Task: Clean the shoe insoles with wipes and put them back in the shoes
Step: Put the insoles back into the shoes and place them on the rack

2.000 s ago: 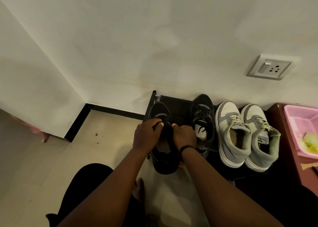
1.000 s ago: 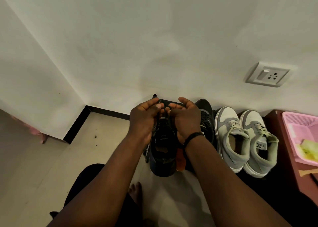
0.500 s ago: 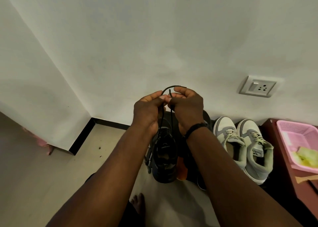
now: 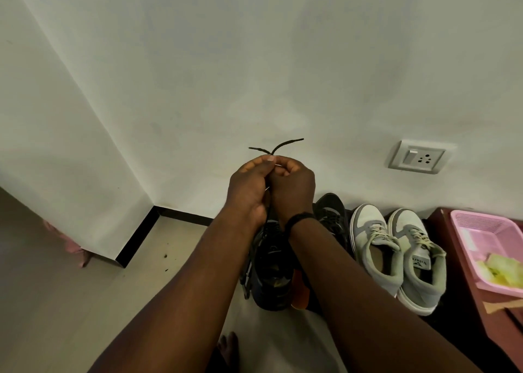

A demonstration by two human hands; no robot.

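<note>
Black shoe (image 4: 273, 270) hangs below both hands (image 4: 271, 186).

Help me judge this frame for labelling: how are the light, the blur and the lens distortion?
Head view: dim, soft indoor light; forearms and the black shoe fall into near-black shadow, detail lost. The laces above the left hand and right hand look sharp against the pale wall. Wide-angle bending slants the wall corner and tilts the socket. No glare.
</note>
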